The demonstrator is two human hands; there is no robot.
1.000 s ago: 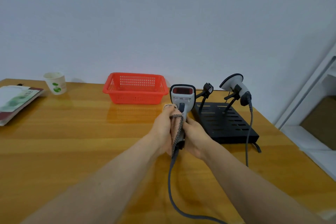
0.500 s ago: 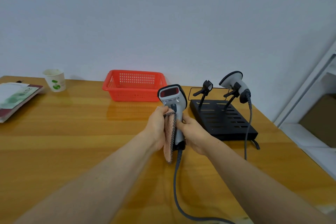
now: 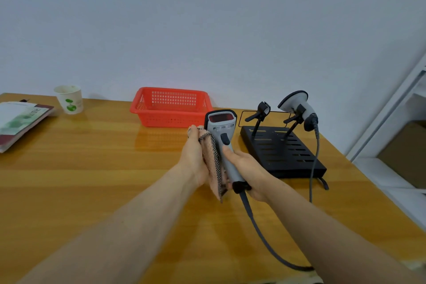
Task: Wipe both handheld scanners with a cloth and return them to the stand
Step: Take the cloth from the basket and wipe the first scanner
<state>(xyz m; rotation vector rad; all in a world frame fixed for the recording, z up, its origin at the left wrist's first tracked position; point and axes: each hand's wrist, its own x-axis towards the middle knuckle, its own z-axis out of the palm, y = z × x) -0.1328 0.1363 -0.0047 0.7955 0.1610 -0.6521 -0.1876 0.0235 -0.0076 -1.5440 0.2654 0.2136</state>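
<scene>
To wipe well, the left hand (image 3: 196, 159) should press the cloth (image 3: 213, 163) flat and run it the full length of the handle, while the right hand (image 3: 246, 168), closed around the grip of the scanner (image 3: 222, 138), turns it so every face gets covered. The scanner stands upright between the hands over the worktop (image 3: 92, 180), cloth at its 9 o'clock and seemingly touching it, though contact is hard to judge. Farther off at 2 o'clock, the stand (image 3: 283, 152) has one free cradle (image 3: 261, 112) and holds the second scanner (image 3: 297, 105).
</scene>
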